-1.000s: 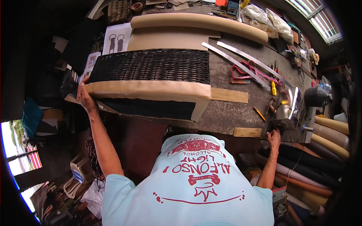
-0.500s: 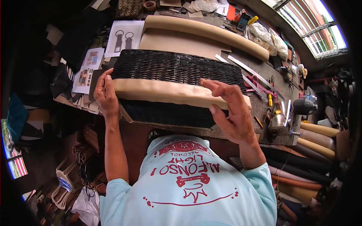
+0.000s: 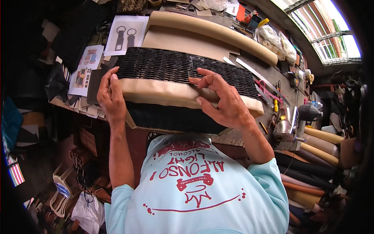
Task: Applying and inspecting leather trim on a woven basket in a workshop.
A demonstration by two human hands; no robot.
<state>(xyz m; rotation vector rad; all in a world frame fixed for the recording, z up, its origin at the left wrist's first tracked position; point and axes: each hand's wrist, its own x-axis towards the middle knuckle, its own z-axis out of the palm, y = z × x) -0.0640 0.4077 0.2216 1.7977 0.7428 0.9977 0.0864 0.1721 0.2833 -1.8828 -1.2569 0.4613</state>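
Observation:
A black woven bag (image 3: 156, 64) with a stitched beige leather band (image 3: 163, 89) along its near edge lies tilted on the bench's front edge. Below the band shows dark lining (image 3: 171, 117). My left hand (image 3: 112, 95) grips the band's left end, fingers behind and thumb in front. Over the band's right half, my right hand (image 3: 224, 99) is spread, thumb and fingers apart. Its fingertips lie at the seam where band meets weave; whether they press on it I cannot tell.
Behind the bag lies a beige leather roll (image 3: 214, 35). Printed sheets (image 3: 125, 35) are at its left. Metal rulers (image 3: 253, 70), pink-handled scissors (image 3: 269, 87) and a shiny metal container (image 3: 285, 124) are to the right. Several material rolls (image 3: 319, 152) are stacked beside the bench.
My right hand has moved left along the band, its fingertips now nearer the middle. The bag has tilted slightly, and my left hand keeps its hold.

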